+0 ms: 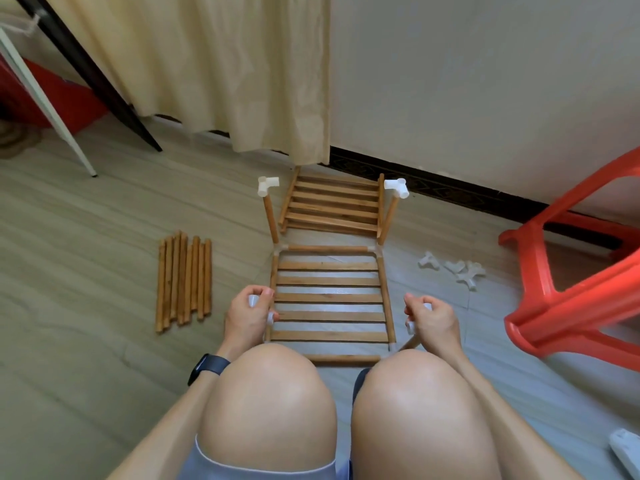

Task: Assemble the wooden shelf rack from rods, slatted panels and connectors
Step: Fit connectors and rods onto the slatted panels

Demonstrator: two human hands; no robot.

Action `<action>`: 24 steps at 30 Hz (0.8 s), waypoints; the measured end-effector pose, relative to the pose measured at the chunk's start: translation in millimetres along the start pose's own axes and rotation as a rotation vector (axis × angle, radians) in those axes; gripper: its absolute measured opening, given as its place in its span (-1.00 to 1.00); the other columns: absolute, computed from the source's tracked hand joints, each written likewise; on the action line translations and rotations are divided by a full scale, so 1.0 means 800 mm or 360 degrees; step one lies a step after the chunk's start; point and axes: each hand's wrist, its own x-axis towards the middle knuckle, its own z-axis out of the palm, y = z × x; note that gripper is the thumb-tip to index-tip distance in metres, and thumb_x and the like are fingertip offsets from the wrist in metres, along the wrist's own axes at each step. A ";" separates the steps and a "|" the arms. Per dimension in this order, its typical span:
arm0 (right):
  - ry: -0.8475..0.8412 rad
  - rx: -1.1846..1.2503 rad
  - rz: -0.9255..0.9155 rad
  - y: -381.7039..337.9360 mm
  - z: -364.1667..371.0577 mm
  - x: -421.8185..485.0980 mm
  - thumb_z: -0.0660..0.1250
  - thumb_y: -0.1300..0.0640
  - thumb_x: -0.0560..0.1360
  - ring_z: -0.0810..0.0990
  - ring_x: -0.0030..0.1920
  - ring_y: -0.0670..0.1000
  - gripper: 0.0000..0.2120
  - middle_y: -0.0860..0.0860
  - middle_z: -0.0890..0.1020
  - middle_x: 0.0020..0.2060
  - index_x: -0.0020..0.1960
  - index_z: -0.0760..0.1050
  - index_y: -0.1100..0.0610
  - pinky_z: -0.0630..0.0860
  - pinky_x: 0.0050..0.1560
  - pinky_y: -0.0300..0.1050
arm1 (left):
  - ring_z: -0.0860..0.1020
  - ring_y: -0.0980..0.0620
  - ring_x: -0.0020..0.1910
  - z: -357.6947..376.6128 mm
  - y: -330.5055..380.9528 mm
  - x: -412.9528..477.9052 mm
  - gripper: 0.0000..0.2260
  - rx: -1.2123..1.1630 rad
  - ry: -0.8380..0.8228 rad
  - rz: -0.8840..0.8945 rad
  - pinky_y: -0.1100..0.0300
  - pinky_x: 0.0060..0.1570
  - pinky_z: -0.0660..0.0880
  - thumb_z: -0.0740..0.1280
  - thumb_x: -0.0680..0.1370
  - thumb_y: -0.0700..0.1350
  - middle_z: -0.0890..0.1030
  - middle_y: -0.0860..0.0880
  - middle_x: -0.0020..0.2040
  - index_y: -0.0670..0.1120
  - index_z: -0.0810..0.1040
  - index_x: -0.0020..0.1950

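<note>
Floor (104,271): knees (270,393) hide rack (329,297) near corners.

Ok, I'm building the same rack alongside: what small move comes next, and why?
Probably press both white connectors down firmly onto the near corner rods: the left hand and right hand each grip one, while the far uprights already carry theirs.

Slatted rack frame (329,297) lies flat, 2 far posts (270,216) upright, loose rods (183,278) left, spare connectors (453,268) right, another panel (332,206) behind.

the knees (270,403) hide the rack's (329,297) near corners.
</note>
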 end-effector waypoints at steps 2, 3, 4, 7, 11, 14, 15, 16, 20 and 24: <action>-0.0091 -0.0227 -0.0049 0.000 -0.009 0.000 0.29 -0.13 0.57 0.63 -0.14 0.04 -0.69 -0.06 0.69 -0.27 -0.18 0.58 0.07 0.55 -0.01 0.03 | 0.66 0.00 -0.13 -0.004 -0.003 -0.001 -0.89 -0.0045 -0.0030 -0.0021 0.11 -0.16 0.44 0.29 0.65 0.00 0.65 0.00 -0.29 0.02 0.56 0.00; -0.0116 -0.0423 -0.0139 0.000 -0.013 -0.001 0.28 -0.17 0.56 0.62 -0.06 0.02 -0.72 -0.12 0.69 -0.16 -0.08 0.57 0.03 0.55 0.04 0.06 | 0.66 -0.04 -0.06 -0.007 -0.005 -0.002 -0.86 -0.0053 -0.0078 -0.0024 0.08 -0.12 0.47 0.26 0.66 0.04 0.66 -0.01 -0.29 0.02 0.56 0.03; -0.0110 -0.0618 -0.0272 -0.002 -0.015 0.000 0.26 -0.20 0.56 0.60 0.03 0.01 -0.73 -0.16 0.64 -0.04 0.04 0.54 -0.02 0.54 0.09 0.07 | 0.64 -0.05 -0.01 -0.011 -0.005 -0.001 -0.80 -0.0079 -0.0153 -0.0036 0.05 -0.04 0.47 0.21 0.68 0.09 0.68 -0.02 -0.26 0.02 0.56 0.07; -0.0039 -0.0875 -0.0685 -0.027 -0.010 0.002 0.25 -0.16 0.58 0.52 0.22 0.02 -0.68 -0.10 0.60 0.15 0.26 0.49 -0.04 0.50 0.19 0.08 | 0.63 -0.06 0.04 -0.028 -0.002 0.011 -0.60 -0.0462 -0.0297 -0.0233 0.02 0.05 0.50 0.03 0.69 0.19 0.73 -0.04 -0.09 -0.01 0.55 0.18; -0.0265 -0.1020 -0.0981 -0.073 0.032 0.016 0.24 -0.11 0.60 0.41 0.36 0.02 -0.65 -0.04 0.53 0.34 0.34 0.47 -0.03 0.41 0.33 0.04 | 0.56 -0.08 0.21 -0.053 -0.024 0.060 -0.52 -0.0311 -0.0089 -0.0363 -0.01 0.21 0.44 -0.02 0.70 0.20 0.61 -0.08 0.24 -0.05 0.47 0.40; -0.0549 -0.1207 -0.0985 -0.090 0.083 0.039 0.20 -0.13 0.62 0.26 0.50 0.05 -0.55 -0.04 0.32 0.53 0.48 0.34 -0.09 0.29 0.46 0.05 | 0.46 -0.13 0.36 -0.072 -0.051 0.098 -0.49 0.0136 -0.0031 -0.0408 -0.03 0.37 0.35 0.00 0.71 0.19 0.50 -0.12 0.40 -0.09 0.37 0.51; -0.0628 -0.1296 -0.0986 -0.091 0.102 0.048 0.19 -0.13 0.62 0.22 0.52 0.07 -0.53 -0.03 0.25 0.57 0.52 0.29 -0.11 0.26 0.48 0.05 | 0.43 -0.15 0.41 -0.079 -0.063 0.109 -0.49 0.0291 -0.0031 -0.0418 -0.02 0.41 0.32 0.01 0.71 0.18 0.47 -0.13 0.44 -0.10 0.36 0.52; -0.0703 -0.1382 -0.0985 -0.089 0.123 0.058 0.18 -0.13 0.62 0.19 0.54 0.09 -0.50 -0.01 0.18 0.59 0.54 0.24 -0.11 0.24 0.49 0.05 | 0.40 -0.17 0.44 -0.087 -0.075 0.121 -0.50 0.0424 -0.0037 -0.0441 -0.01 0.43 0.30 0.01 0.71 0.17 0.44 -0.13 0.47 -0.10 0.36 0.52; -0.0978 -0.1688 -0.0931 -0.059 0.204 0.096 0.08 -0.17 0.64 -0.01 0.60 0.13 -0.42 0.05 -0.06 0.63 0.61 0.04 -0.10 0.10 0.57 0.06 | 0.39 -0.19 0.44 -0.117 -0.133 0.162 -0.49 0.0678 -0.0001 -0.0604 0.00 0.40 0.35 0.03 0.71 0.15 0.41 -0.16 0.49 -0.14 0.39 0.50; -0.1177 -0.1841 -0.0867 -0.021 0.273 0.124 0.01 -0.25 0.64 -0.17 0.61 0.16 -0.36 0.04 -0.23 0.62 0.63 -0.15 -0.15 0.06 0.55 0.18 | 0.34 -0.27 0.44 -0.142 -0.176 0.195 -0.46 0.0841 0.0043 -0.0808 -0.01 0.45 0.29 0.06 0.69 0.15 0.24 -0.23 0.53 -0.13 0.24 0.58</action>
